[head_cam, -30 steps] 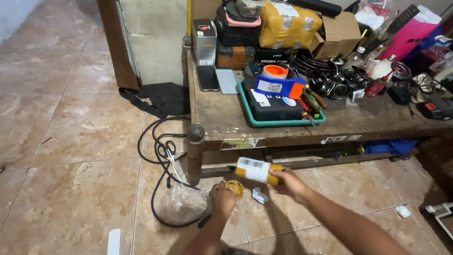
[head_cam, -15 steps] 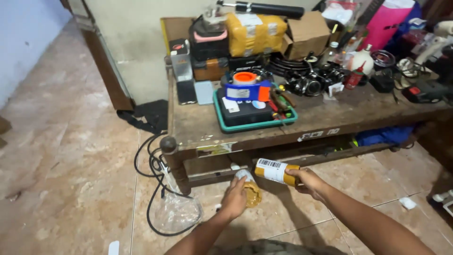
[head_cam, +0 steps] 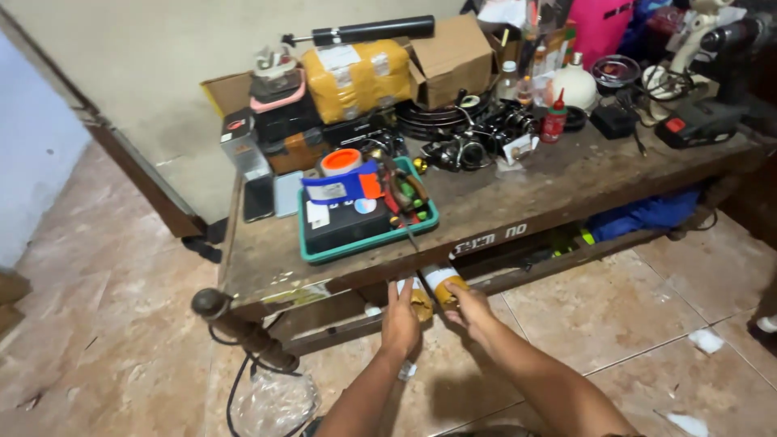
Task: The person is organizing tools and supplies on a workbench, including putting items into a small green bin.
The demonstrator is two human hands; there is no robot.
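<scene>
Yellow cylindrical bottle with white label (head_cam: 443,283), centre frame below the wooden table edge (head_cam: 502,235), gripped by right hand (head_cam: 468,307). Left hand (head_cam: 401,320) clasps yellow round cap (head_cam: 420,303) touching its mouth. Best kept square, turned gently. Teal tray (head_cam: 368,243) above.

Yellow taped parcel (head_cam: 356,77) beside cardboard box (head_cam: 449,57)
</scene>
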